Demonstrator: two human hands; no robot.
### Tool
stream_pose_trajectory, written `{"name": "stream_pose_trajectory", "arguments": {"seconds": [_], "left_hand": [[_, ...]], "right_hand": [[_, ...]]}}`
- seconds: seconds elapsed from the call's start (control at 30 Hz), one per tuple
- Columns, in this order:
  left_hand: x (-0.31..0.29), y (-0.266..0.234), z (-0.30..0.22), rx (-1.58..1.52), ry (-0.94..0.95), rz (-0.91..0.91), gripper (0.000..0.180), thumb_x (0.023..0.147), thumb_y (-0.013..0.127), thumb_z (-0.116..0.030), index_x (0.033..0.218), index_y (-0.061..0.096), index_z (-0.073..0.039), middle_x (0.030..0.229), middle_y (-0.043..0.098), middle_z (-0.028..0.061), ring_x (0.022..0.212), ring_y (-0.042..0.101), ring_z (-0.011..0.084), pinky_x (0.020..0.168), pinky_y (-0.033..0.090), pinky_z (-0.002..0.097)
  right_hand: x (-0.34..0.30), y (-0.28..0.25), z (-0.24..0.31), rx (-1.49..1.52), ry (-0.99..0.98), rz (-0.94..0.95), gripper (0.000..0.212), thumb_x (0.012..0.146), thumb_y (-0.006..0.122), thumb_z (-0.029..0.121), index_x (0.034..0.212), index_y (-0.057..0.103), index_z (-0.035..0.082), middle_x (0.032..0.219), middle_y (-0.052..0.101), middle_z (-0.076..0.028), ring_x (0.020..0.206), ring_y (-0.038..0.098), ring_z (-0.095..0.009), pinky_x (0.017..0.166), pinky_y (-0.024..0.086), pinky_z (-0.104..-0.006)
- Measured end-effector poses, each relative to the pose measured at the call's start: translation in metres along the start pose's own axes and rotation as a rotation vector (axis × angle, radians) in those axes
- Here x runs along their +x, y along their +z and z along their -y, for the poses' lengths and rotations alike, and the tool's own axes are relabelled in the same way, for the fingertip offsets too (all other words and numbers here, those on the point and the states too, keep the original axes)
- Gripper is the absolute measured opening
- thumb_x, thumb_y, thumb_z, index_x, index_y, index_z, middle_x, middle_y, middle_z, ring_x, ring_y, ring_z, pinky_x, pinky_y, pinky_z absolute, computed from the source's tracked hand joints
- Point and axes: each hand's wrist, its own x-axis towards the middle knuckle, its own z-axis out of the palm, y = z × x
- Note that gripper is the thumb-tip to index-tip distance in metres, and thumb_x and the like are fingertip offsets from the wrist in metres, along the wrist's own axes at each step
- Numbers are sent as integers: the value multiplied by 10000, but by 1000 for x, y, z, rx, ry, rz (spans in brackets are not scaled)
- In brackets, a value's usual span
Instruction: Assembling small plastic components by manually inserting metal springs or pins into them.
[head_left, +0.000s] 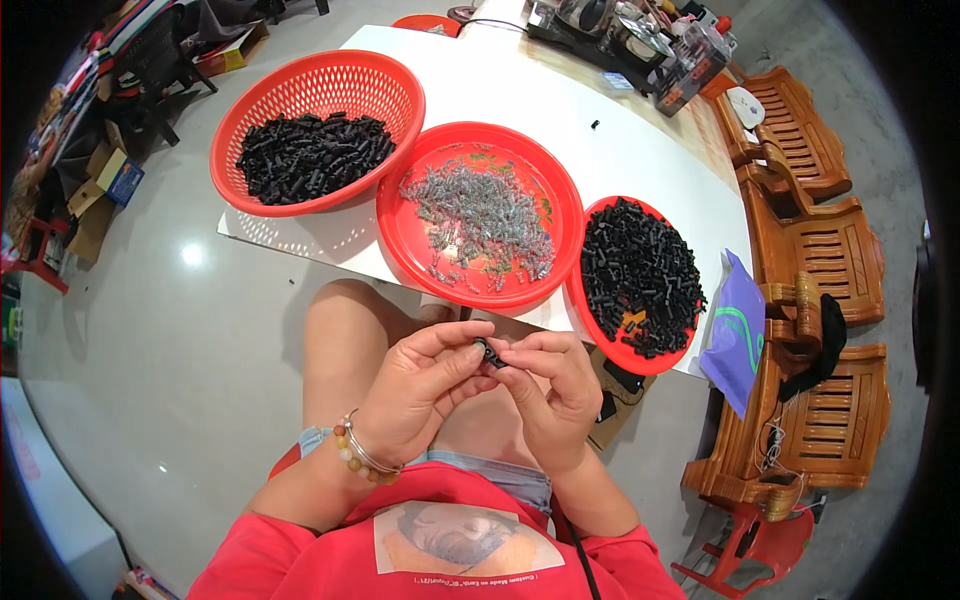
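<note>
Black small part (489,353), one: held above the lap, before the white tabletop (645,150). Left hand (432,375): grip pinched on the part, thumb and forefinger. Right hand (550,385): grip closed on the same part's other side. Red perforated basket (330,90), left: black pieces (315,155). Red tray (413,260), centre: silvery pieces (485,215). Smaller red tray (640,364), right: short black pieces (645,270). Purple packet (735,325): just beside the smaller tray.

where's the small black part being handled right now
In the head view, the small black part is near the centre, held between the left hand and right hand, just below the round red tray of silvery springs.
</note>
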Motion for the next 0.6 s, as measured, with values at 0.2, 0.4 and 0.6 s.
{"name": "stream_pose_trajectory", "arguments": {"seconds": [0.2, 0.4, 0.6], "left_hand": [[0, 1, -1, -23, -11, -7, 250, 944, 526, -56, 1187, 571, -17, 1059, 645, 94, 945, 630, 148, 850, 536, 280], [-1, 3, -2, -48, -42, -9, 248, 946, 526, -60, 1185, 572, -17, 1058, 646, 97, 941, 630, 151, 843, 537, 283], [0, 7, -5, -11, -15, 7, 245, 947, 518, -50, 1182, 574, -7, 1054, 647, 106, 921, 636, 153, 816, 542, 271]], "right_hand": [[-2, 1, 3, -108, -81, -27, 229, 669, 763, 70, 882, 679, 88, 860, 637, -36, 741, 578, -212, 676, 411, -318], [-4, -1, 10, -246, -273, -42, 275, 656, 778, 45, 913, 686, 78, 880, 644, -48, 743, 603, -205, 636, 473, -306], [-2, -1, 6, -242, -332, -59, 276, 669, 778, 37, 929, 689, 60, 889, 647, -61, 735, 624, -194, 596, 498, -289]]}}
